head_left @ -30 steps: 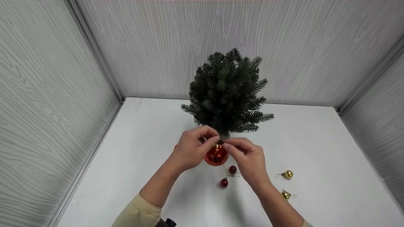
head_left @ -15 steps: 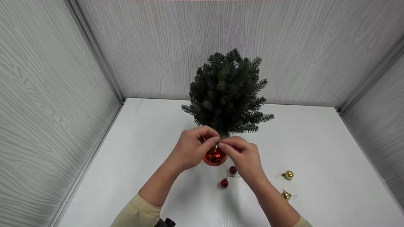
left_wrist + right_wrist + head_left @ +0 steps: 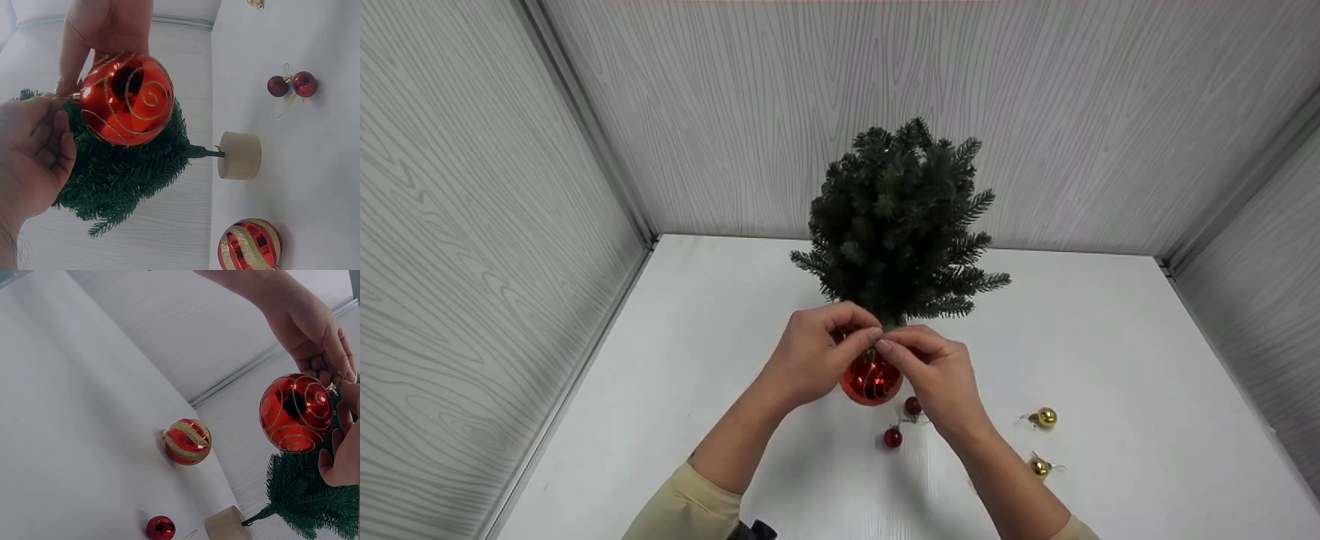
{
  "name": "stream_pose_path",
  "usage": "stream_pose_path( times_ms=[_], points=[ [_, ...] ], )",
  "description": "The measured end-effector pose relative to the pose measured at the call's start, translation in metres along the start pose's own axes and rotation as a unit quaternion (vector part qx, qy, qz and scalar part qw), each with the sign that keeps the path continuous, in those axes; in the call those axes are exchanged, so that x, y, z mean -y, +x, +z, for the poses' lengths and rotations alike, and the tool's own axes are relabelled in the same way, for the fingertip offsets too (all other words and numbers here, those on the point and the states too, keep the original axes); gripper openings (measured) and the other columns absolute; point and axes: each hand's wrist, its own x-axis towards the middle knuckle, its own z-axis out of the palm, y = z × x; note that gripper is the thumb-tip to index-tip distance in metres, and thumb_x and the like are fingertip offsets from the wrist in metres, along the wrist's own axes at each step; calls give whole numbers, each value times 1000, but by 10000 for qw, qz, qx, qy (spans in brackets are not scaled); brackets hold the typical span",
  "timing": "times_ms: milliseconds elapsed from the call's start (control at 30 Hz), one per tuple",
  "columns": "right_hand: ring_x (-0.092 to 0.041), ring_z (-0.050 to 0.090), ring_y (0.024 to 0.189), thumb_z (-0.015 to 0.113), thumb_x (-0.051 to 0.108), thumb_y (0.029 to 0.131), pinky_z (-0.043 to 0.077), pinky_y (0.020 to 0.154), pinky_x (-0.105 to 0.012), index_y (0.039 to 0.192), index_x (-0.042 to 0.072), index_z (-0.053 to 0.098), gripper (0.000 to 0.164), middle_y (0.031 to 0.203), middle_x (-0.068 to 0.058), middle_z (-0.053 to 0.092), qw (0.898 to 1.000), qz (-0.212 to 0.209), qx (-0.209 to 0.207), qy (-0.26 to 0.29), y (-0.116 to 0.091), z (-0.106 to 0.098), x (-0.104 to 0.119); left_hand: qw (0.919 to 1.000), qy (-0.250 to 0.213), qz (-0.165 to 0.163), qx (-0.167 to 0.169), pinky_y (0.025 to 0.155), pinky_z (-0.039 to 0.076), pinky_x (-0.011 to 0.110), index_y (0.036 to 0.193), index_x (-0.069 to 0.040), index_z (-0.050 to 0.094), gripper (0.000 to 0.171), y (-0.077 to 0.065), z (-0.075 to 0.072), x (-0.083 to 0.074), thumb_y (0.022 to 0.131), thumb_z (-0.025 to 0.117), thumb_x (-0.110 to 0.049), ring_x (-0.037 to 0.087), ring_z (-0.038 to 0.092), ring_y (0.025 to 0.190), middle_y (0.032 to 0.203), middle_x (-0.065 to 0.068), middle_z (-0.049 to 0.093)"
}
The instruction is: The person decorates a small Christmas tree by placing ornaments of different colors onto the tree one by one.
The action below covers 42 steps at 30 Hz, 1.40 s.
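A shiny red Christmas ball (image 3: pixel 871 379) with gold glitter swirls hangs from its thin gold string in front of the small artificial Christmas tree (image 3: pixel 896 217). My left hand (image 3: pixel 821 352) pinches the string above the ball between thumb and forefinger. Right beside it, my right hand (image 3: pixel 941 375) pinches at the same string, fingertips almost touching the left ones. In the left wrist view the ball's cap (image 3: pixel 76 97) points toward the fingers. The string itself is mostly hidden by the fingertips. Behind the ball, the tree stands upright on a round wooden base (image 3: pixel 242 156).
Two small dark red balls (image 3: pixel 892 437) with strings lie on the white table (image 3: pixel 697 337) below the hands. Two small gold balls (image 3: pixel 1045 418) lie farther right. A red-and-gold striped ball (image 3: pixel 188 441) rests beside the tree base. Pale panels (image 3: pixel 735 112) wall the table.
My right hand has shifted slightly left, closer to my left hand. The red ball has turned and hangs a little lower. My left hand stays nearly still.
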Motion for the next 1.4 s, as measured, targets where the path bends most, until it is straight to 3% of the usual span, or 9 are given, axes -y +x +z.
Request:
stream_pose_path(
  times_ms=[367, 733, 1000, 1233, 1400],
  points=[
    [-23, 68, 93, 74, 5, 100, 58, 78, -28, 102, 4, 81, 7, 107, -11, 72, 9999, 39, -88, -44, 1, 3, 2, 10000, 10, -13, -39, 74, 59, 32, 105, -12, 78, 6, -1, -1, 2, 103, 73, -15, 9, 66, 81, 95, -7, 75],
    [-23, 67, 90, 74, 11, 101, 58, 75, -28, 98, 6, 81, 9, 103, -8, 73, 9974, -152, -348, -620, 3, 2, 2, 9996, 277, -95, -39, 69, 57, 32, 103, -12, 79, 7, -1, -4, 5, 102, 72, -12, 12, 64, 77, 94, -5, 75],
    [-28, 67, 94, 75, 11, 101, 59, 79, -28, 99, 8, 82, 8, 101, -7, 72, 9959, -153, -569, -683, 3, 5, 2, 9993, 308, -118, -152, 72, 56, 33, 101, -13, 77, 7, 0, -1, 9, 103, 70, -14, 13, 62, 81, 95, -6, 72],
    [-17, 65, 105, 76, 15, 100, 47, 102, -45, 95, 13, 83, 9, 99, 0, 75, 9876, -122, -969, -1225, 4, 13, 3, 9981, -180, -584, -117, 71, 60, 34, 107, -13, 75, 7, -1, 1, 12, 105, 69, -16, 14, 67, 79, 99, -4, 73],
    [-16, 65, 106, 76, 13, 100, 49, 101, -49, 96, 13, 84, 9, 99, 0, 75, 9829, -222, -1196, -1386, 4, 17, 5, 9975, -268, -626, -204, 72, 60, 33, 108, -12, 74, 7, 0, 1, 14, 105, 69, -16, 15, 66, 80, 98, -4, 71]
  ],
)
